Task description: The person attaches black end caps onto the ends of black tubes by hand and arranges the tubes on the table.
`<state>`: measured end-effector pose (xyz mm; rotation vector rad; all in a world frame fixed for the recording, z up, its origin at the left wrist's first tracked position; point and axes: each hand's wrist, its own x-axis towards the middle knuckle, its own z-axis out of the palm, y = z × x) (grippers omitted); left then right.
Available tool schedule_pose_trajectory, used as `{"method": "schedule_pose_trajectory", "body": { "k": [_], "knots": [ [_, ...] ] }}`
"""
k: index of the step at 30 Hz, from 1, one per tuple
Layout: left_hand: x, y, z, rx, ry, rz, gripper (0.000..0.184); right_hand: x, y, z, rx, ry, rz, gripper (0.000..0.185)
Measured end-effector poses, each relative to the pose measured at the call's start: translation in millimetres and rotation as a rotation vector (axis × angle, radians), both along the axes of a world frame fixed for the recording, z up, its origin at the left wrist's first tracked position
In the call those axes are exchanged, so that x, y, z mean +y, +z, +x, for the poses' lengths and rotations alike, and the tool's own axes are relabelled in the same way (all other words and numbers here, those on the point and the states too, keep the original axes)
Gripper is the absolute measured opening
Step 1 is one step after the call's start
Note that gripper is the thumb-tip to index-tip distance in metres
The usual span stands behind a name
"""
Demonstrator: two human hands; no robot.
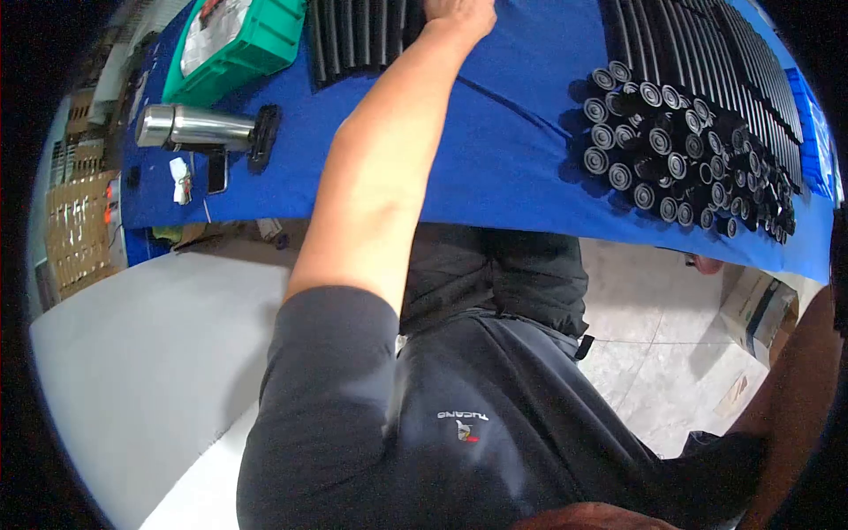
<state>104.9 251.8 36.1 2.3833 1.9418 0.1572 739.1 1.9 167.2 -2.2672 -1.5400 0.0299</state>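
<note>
My left hand (459, 12) is at the top edge of the view, above the blue-covered table (495, 168). Its fingers are cut off by the frame, so what they hold cannot be seen. Just left of it lies a row of black tubes (358, 40). My right forearm shows at the far right edge, but the right hand is out of view. On the right side of the table is a large stack of black tubes (671, 44), with small round-ended black parts (658, 141) piled at its near end.
A green bin (265, 53) holding a white item stands at the upper left. Near it lie a steel bottle (199, 126), a black object (263, 139), a phone (217, 171) and a small white item (180, 181). A blue crate (813, 132) is at the far right; a cardboard box (755, 309) is below.
</note>
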Motion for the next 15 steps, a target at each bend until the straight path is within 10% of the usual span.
{"method": "schedule_pose_trajectory", "body": {
  "k": [2,4,8,15],
  "knots": [
    [-0.3,6.7,2.7,0.028,0.013,-0.075,0.051,4.2,-2.8,1.4,0.007,-0.005,0.001,0.017],
    [-17.2,-12.7,-2.7,0.087,-0.149,0.794,0.021,4.5,-2.4,5.4,0.007,-0.007,0.006,0.017],
    [-43.4,-15.3,19.7,-0.475,-0.321,0.268,0.027,0.7,5.3,15.6,0.025,-0.035,0.062,0.018],
    [-46.1,-53.0,24.8,-0.656,-0.082,0.288,0.027,9.8,-6.5,10.3,0.053,-0.057,0.056,0.02]
  ]
}}
